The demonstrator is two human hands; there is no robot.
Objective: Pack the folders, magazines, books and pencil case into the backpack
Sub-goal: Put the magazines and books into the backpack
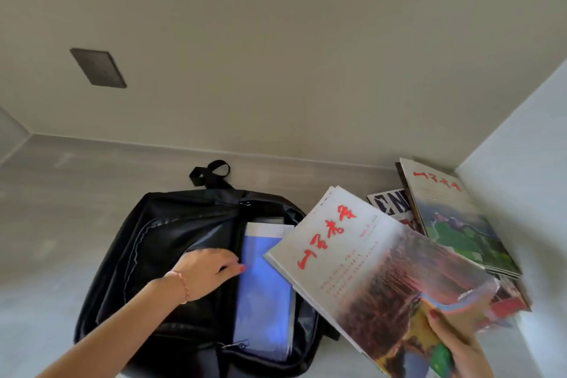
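Note:
A black backpack [159,255] lies flat on the grey surface with its main zip open. Inside it shows a blue folder [264,285] with white paper at its top. My left hand [205,270] grips the edge of the bag's front flap and holds the opening apart. My right hand [454,344] holds a stack of magazines [368,270] by its lower corner, tilted above the bag's right side. The top cover has red characters and a reddish landscape.
More magazines [460,218] lie piled in the right corner against a pale wall [527,163], with a black-and-white cover [395,204] under them. The bag's carry loop [214,172] points to the back wall. A dark plate [98,67] is set in that wall.

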